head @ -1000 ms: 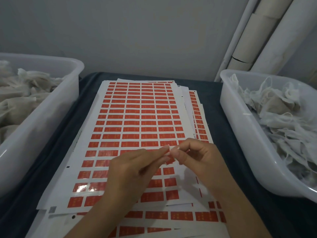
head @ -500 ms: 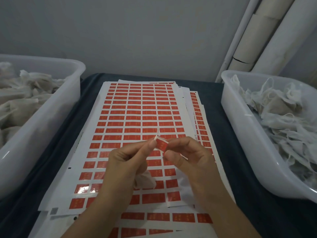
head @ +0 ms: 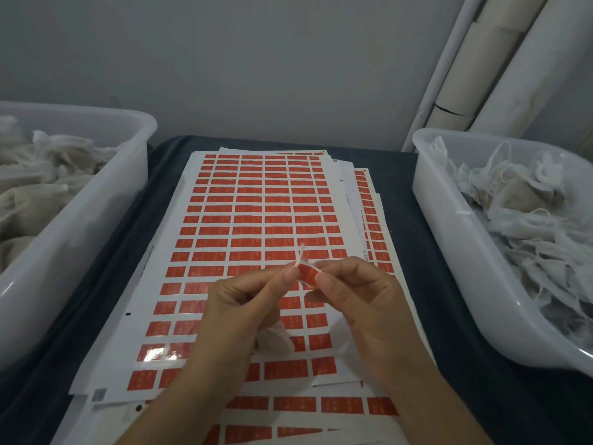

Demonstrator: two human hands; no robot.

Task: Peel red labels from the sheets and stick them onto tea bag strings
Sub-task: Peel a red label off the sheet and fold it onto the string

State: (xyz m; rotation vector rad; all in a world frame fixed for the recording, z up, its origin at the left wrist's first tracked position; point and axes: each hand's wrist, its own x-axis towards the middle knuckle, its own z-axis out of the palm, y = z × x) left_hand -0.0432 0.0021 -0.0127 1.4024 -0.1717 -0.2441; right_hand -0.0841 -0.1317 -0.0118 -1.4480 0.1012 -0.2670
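Left tub (head: 80, 200) of tea bags, label sheets (head: 256, 213) mid-worktop, right tub (head: 449, 220) of bags. Left hand (head: 237, 316) pinches the white string (head: 300, 258), a tea bag (head: 272, 342) tucked under its palm; right hand (head: 362, 303) pinches the peeled red label (head: 308, 274) at the string, hands together above the sheets. Looks like the sticking step: next, fold the label over the string and press it closed, edges aligned.

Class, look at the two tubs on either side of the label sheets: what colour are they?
Both tubs are translucent white, seen in the head view.
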